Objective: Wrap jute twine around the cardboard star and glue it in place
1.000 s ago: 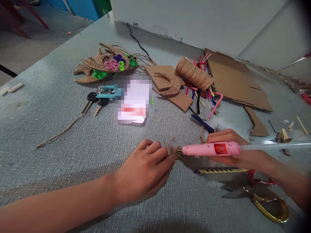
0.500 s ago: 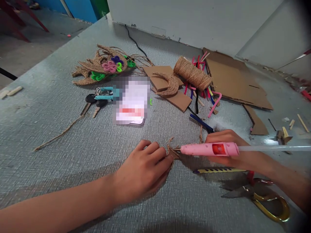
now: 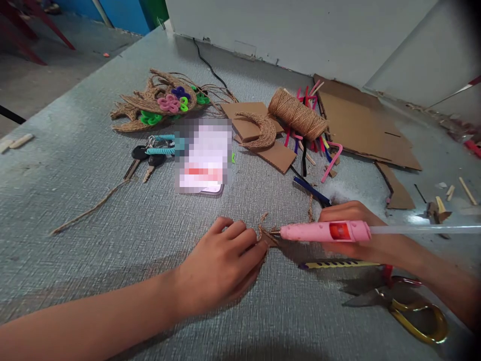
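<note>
My left hand [image 3: 229, 255] is closed, its fingertips pinching a small brown piece with twine [image 3: 264, 231] on the grey tabletop. From the right, my right hand [image 3: 356, 225] grips a pink glue gun [image 3: 311, 231], whose metal nozzle touches or nearly touches the twine beside my left fingertips. My right fingers are mostly hidden behind the gun. A clear glue stick [image 3: 421, 229] sticks out of its rear. Just below my right hand lie a yellow-and-purple patterned strip [image 3: 338, 264] and scissors [image 3: 417, 311] with gold handles.
Behind my hands are a blurred phone [image 3: 205, 160], keys [image 3: 150, 160], woven twine pieces with fuzzy flowers [image 3: 161, 103], a twine spool [image 3: 297, 114] on pipe cleaners, a twine crescent [image 3: 265, 131] and cardboard [image 3: 368, 120]. Wooden scraps [image 3: 468, 190] lie at the right.
The glue gun and my right hand have shifted very slightly to the right. My left hand has barely moved and still pinches the small piece.
</note>
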Demonstrator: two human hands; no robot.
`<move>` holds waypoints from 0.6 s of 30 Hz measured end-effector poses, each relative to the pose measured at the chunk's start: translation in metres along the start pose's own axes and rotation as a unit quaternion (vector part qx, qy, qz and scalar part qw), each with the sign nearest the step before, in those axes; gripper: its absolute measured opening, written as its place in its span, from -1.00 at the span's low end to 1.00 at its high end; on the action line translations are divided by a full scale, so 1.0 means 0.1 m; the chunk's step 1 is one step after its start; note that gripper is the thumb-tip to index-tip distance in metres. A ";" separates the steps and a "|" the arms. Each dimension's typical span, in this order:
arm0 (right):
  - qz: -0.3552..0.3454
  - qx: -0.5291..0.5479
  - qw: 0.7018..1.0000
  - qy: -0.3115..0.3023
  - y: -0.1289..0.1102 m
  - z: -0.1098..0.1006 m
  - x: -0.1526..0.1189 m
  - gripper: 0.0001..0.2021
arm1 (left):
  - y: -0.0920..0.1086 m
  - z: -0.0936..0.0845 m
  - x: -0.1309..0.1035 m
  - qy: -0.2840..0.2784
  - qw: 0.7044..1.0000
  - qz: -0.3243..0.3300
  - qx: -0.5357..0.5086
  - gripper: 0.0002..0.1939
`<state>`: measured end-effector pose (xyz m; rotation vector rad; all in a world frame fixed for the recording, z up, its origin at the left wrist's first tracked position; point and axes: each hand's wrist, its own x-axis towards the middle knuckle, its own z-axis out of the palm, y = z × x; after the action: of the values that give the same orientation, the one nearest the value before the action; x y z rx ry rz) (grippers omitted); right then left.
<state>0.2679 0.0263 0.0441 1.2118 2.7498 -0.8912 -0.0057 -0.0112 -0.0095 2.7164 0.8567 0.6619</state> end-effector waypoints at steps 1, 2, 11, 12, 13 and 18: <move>0.001 -0.001 1.000 0.001 0.00 0.00 0.00 -0.74 | 0.00 0.00 0.00 -0.001 1.000 -0.001 0.000 -0.82; 0.002 -0.001 1.000 0.002 -0.01 0.00 0.00 -0.73 | 0.00 0.00 0.00 -0.001 1.000 -0.002 0.001 -0.82; 0.018 -0.017 1.000 0.005 -0.03 -0.03 -0.01 -0.71 | 0.00 -0.01 0.02 0.005 1.000 -0.001 0.001 -0.81; 0.020 -0.020 1.000 0.006 -0.03 -0.03 -0.02 -0.72 | 0.00 0.00 0.02 0.006 1.000 -0.001 0.001 -0.81; 0.021 -0.023 0.999 0.008 -0.02 -0.04 -0.02 -0.73 | 0.00 0.00 0.02 0.007 1.000 0.000 0.000 -0.81; 0.018 -0.028 0.999 0.019 -0.01 -0.04 -0.01 -0.71 | 0.00 0.00 0.01 0.008 1.000 0.003 -0.002 -0.81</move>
<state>0.2685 0.0273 0.0481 1.2773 2.7531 -0.7909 -0.0052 -0.0111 -0.0087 2.7156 0.8508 0.6867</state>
